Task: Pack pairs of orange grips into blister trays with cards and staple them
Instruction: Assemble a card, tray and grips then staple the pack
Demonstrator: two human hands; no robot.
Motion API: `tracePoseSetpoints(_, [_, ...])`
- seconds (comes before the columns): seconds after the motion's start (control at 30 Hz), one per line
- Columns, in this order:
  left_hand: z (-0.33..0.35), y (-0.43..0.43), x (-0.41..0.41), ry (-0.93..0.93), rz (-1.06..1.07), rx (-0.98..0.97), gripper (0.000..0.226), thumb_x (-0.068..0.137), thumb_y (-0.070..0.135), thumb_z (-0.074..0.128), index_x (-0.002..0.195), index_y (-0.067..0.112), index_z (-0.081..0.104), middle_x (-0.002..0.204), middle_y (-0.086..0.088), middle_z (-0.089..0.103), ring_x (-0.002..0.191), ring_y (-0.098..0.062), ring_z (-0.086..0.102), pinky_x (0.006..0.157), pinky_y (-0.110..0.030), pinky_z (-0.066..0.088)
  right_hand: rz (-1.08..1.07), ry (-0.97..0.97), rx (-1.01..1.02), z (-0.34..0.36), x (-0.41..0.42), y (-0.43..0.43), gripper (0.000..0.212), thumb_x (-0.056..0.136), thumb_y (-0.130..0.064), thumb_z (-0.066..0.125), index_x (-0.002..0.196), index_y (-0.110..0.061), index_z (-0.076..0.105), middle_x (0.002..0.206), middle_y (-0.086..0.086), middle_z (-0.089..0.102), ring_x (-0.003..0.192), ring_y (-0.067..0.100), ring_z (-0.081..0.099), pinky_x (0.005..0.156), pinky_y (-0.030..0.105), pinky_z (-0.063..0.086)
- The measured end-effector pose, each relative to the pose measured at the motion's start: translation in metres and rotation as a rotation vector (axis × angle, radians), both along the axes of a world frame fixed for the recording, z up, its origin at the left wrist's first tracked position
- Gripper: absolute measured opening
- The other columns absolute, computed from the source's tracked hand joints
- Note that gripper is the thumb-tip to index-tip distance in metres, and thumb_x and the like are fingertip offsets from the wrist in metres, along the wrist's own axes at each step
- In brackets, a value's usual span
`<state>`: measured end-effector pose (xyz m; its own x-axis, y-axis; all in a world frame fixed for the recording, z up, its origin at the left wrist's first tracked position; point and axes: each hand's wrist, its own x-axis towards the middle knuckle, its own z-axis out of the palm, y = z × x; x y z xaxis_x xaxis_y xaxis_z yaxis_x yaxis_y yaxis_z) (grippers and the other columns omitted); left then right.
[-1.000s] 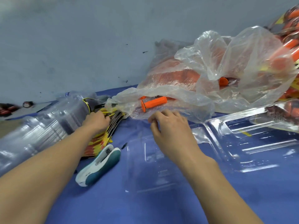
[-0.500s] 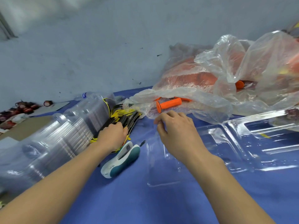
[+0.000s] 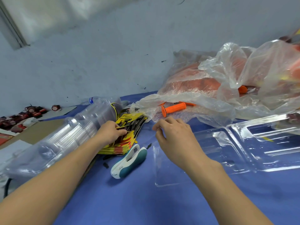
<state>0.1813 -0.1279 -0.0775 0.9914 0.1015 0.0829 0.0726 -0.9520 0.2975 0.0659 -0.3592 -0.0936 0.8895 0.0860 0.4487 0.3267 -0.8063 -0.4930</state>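
Scuffed blue-grey wall (image 3: pixel 113 62); desk (image 3: pixel 146 200) under smooth blue cloth. Left hand (image 3: pixel 112 132) on fanned stack of glossy yellow-black cards (image 3: pixel 128 127), fingers and thumb pinching the top ones. Right hand (image 3: pixel 173 135) over left end of clear moulded tray (image 3: pixel 235 151), fingers curled; cannot tell whether they hold anything. Ribbed orange grip (image 3: pixel 173 108), flanged end, lies in mouth of crinkled clear bag (image 3: pixel 211 111), just beyond right hand. White-teal stapler (image 3: pixel 129 161) between the arms, logo illegible. Nested clear tray stack (image 3: pixel 65 140) at left; bottle (image 3: pixel 92 100) behind, blue label unreadable.
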Motion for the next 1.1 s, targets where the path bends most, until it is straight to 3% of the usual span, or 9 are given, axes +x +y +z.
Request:
tracePoseSetpoints(0.2, [0.031,0.005,-0.016,-0.169,-0.132,0.215,0.034,0.098,0.042,0.052,0.083,0.014,0.066,0.079,-0.004,0.067,0.077,-0.024,0.063,0.069,-0.037,0.051,0.086,0.061,0.098,0.000,-0.001,0.034,0.036,0.100,-0.027,0.037,0.135,-0.030,0.046,0.129,-0.003,0.050,0.113,0.023,0.043,0.095,0.039,0.036])
tracePoseSetpoints(0.33, [0.059,0.005,-0.032,-0.276,-0.113,0.252,0.043,0.101,0.030,0.043,0.061,0.015,0.049,0.061,-0.004,0.052,0.068,-0.027,0.056,0.051,-0.031,0.030,0.143,0.055,0.124,-0.006,-0.003,0.053,0.050,0.101,-0.027,0.037,0.150,-0.031,0.027,0.138,-0.003,0.044,0.117,0.023,0.043,0.097,0.038,0.039])
tracePoseSetpoints(0.4, [0.076,0.001,-0.046,-0.382,-0.095,0.137,0.046,0.100,0.028,0.045,0.056,0.015,0.045,0.055,-0.005,0.048,0.058,-0.024,0.050,0.048,-0.031,0.028,0.192,0.046,0.198,-0.007,-0.004,0.057,0.056,0.101,-0.032,0.039,0.153,-0.032,0.018,0.144,-0.006,0.037,0.122,0.018,0.040,0.094,0.031,0.039])
tracePoseSetpoints(0.53, [0.099,-0.030,-0.076,-0.522,-0.196,-0.230,0.042,0.097,0.031,0.050,0.071,0.000,0.063,0.065,-0.022,0.063,0.062,-0.037,0.062,0.057,-0.047,0.053,0.377,0.042,0.602,0.006,-0.005,0.064,0.071,0.098,-0.049,0.048,0.155,-0.036,0.008,0.157,-0.018,0.021,0.140,-0.006,0.021,0.103,0.012,0.023])
tracePoseSetpoints(0.6, [0.097,-0.057,-0.093,-0.457,-0.306,-0.474,0.047,0.098,0.038,0.053,0.077,-0.002,0.064,0.068,-0.022,0.065,0.056,-0.026,0.062,0.054,-0.043,0.054,0.499,0.044,0.891,0.017,-0.008,0.066,0.065,0.100,-0.040,0.049,0.155,-0.033,0.016,0.155,-0.013,0.033,0.141,-0.003,0.028,0.115,0.026,0.026])
tracePoseSetpoints(0.67, [0.091,-0.083,-0.107,-0.401,-0.404,-0.716,0.046,0.098,0.041,0.054,0.074,0.004,0.065,0.057,-0.007,0.064,0.051,-0.009,0.057,0.046,-0.024,0.047,0.517,0.003,1.062,0.024,-0.012,0.060,0.058,0.101,-0.032,0.048,0.153,-0.031,0.024,0.148,-0.010,0.046,0.137,0.004,0.040,0.115,0.039,0.032])
tracePoseSetpoints(0.73, [0.080,-0.103,-0.118,-0.366,-0.498,-0.910,0.032,0.098,0.036,0.056,0.086,0.010,0.069,0.067,0.003,0.071,0.058,-0.004,0.064,0.056,-0.017,0.050,0.494,-0.032,1.169,0.029,-0.016,0.045,0.052,0.101,-0.030,0.050,0.150,-0.034,0.032,0.138,-0.011,0.056,0.130,0.005,0.050,0.112,0.040,0.039])
tracePoseSetpoints(0.83, [0.060,-0.127,-0.126,-0.415,-0.575,-0.968,0.017,0.100,0.027,0.056,0.098,0.018,0.069,0.084,0.001,0.075,0.077,-0.013,0.072,0.074,-0.029,0.059,0.458,-0.064,1.188,0.032,-0.021,0.016,0.043,0.099,-0.027,0.054,0.138,-0.044,0.045,0.122,-0.007,0.067,0.115,0.010,0.063,0.101,0.036,0.050])
tracePoseSetpoints(1.1, [0.043,-0.166,-0.133,-0.288,-0.530,-1.248,0.027,0.095,0.026,0.062,0.086,0.002,0.070,0.078,-0.014,0.073,0.070,-0.026,0.071,0.060,-0.030,0.058,0.478,-0.032,1.172,0.028,-0.035,-0.028,0.041,0.100,-0.012,0.051,0.131,-0.040,0.052,0.116,-0.006,0.071,0.109,0.010,0.066,0.081,0.018,0.054])
